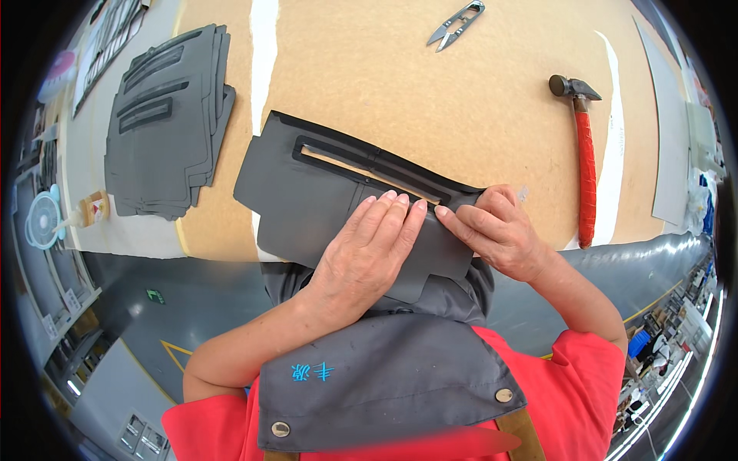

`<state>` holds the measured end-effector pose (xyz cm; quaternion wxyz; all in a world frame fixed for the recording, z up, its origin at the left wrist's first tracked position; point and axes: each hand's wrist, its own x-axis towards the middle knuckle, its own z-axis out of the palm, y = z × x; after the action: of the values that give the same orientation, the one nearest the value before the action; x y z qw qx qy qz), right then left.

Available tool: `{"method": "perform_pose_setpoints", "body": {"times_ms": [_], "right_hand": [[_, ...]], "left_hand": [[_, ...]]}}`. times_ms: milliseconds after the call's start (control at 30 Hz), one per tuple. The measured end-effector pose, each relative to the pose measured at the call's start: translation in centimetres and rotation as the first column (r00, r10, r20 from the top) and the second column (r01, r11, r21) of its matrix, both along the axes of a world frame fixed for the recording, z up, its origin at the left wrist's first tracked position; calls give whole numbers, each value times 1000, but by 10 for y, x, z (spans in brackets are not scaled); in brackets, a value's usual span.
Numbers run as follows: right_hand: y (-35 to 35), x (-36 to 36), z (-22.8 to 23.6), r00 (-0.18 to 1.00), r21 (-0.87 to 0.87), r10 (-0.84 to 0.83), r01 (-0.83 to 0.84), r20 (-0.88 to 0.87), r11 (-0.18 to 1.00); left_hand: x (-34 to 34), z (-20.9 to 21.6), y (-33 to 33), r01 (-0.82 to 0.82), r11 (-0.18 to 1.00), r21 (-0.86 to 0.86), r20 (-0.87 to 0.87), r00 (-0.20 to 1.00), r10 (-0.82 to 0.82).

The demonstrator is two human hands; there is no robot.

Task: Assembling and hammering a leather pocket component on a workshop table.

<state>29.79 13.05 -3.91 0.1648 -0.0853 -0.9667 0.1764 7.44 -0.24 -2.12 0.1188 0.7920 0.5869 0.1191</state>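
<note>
A dark grey sheet panel (294, 209) lies tilted on the front part of the table, its near edge reaching past the table edge over my lap. A long slot with a black border runs along its far side, and tan table surface shows through the opening. My left hand (361, 253) rests flat on the panel with fingers stretched out, fingertips at the slot's near border. At the panel's right end my right hand (503, 234) has its fingers curled and thumb pressed on the edge by the slot's end. What lies under those fingers is hidden.
A stack of similar grey panels (157, 165) lies at the left, with a small bottle (94, 207) by its near corner. Thread snips (457, 26) lie at the far side. A hammer (586, 161) with a red-wrapped handle lies at the right, near the table's (492, 100) front edge.
</note>
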Motion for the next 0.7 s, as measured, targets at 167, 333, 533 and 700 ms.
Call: {"method": "perform_pose_setpoints", "body": {"times_ms": [167, 333, 533, 700], "right_hand": [[-1, 4, 0, 1000, -8, 13, -13, 3, 1000], [-6, 4, -1, 999, -52, -49, 48, -18, 997], [-8, 6, -3, 999, -16, -38, 38, -12, 999], [3, -13, 18, 979, -50, -170, 166, -114, 985]], "left_hand": [[0, 1, -1, 3, 1000, -23, 25, 1000, -3], [0, 3, 0, 26, 999, -25, 29, 999, -26], [-3, 2, -3, 23, 1000, 0, 30, 999, -23], [-36, 15, 2, 150, 984, -100, 185, 974, -130]]}}
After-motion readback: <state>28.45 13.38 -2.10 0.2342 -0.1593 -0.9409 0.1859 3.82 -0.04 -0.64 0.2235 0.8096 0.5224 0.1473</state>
